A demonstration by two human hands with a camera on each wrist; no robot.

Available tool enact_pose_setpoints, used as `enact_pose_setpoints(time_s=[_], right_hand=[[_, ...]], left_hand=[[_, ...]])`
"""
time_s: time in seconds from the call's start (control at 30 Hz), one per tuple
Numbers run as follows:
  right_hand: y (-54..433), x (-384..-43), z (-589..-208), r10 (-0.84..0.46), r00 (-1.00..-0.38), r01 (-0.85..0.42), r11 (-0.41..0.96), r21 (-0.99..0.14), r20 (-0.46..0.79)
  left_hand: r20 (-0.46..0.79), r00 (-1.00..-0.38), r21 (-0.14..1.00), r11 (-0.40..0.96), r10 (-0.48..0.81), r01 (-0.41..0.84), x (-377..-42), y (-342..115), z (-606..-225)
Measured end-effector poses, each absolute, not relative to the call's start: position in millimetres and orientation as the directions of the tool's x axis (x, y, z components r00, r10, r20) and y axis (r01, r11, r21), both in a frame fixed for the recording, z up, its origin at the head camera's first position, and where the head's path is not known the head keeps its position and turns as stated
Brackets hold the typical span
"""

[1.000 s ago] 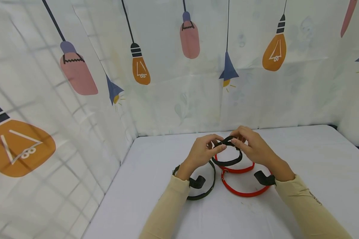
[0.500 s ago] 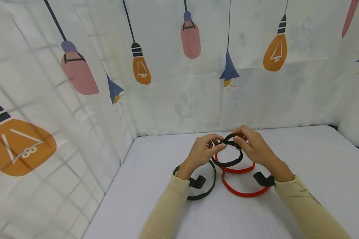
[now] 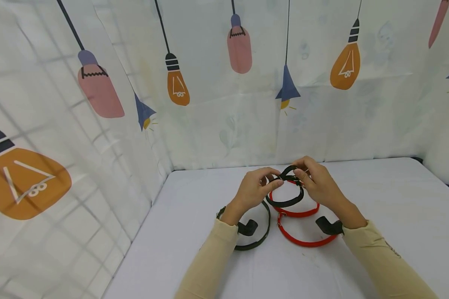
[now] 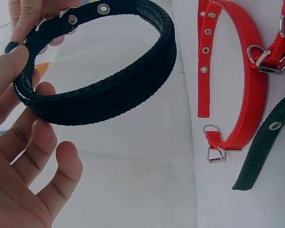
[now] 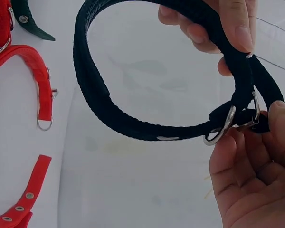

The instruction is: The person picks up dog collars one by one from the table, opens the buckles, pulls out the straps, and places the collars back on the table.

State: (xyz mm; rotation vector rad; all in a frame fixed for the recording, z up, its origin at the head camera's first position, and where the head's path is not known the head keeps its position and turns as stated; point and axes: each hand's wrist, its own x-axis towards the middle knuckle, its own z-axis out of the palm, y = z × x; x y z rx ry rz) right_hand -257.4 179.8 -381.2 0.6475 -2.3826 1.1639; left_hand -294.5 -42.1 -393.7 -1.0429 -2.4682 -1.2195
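Both hands hold a dark dog collar (image 3: 284, 204) up over the far part of the table. My left hand (image 3: 251, 190) pinches its strap between thumb and index finger, the other fingers loosely bent, as the left wrist view shows. My right hand (image 3: 318, 182) grips the strap by the metal buckle (image 5: 255, 111) and D-ring (image 5: 223, 135). Between the hands the strap's end bows up in a small loop (image 3: 288, 170). Metal eyelets (image 4: 103, 8) line the strap. The right fingers partly hide the buckle.
Two red collars (image 3: 307, 243) lie on the white table (image 3: 194, 216) below the hands, one beyond the other. A dark green collar (image 3: 263, 236) lies left of them, partly under the left wrist. A printed curtain (image 3: 217, 124) hangs behind the table.
My right hand has shifted slightly right and away from the left, and the small strap loop between them has grown taller and wider. My left hand stays nearly still.
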Motion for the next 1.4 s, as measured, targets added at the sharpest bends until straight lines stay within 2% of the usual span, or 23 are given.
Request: enact_pose_setpoints(time_s=[0.2,0.63,0.97,1.4], right_hand=[[180,-255,-378,-0.159,-0.860,-0.488,0.536,-0.689,0.485],[189,-260,-379,-0.196,-0.870,-0.479,0.557,-0.679,0.453],[192,-256,-376,-0.135,-0.872,-0.454,0.584,-0.673,0.471],[191,-254,-373,-0.028,-0.892,-0.401,0.507,-0.763,0.451]], left_hand=[[0.443,-0.731,0.616,0.417,0.519,0.669,-293,-41,-394],[0.394,-0.740,0.577,0.480,0.545,0.661,-293,-45,-392],[0.368,-0.750,0.584,0.491,0.550,0.646,-292,-48,-390],[0.408,-0.736,0.564,0.486,0.539,0.668,-293,-46,-391]])
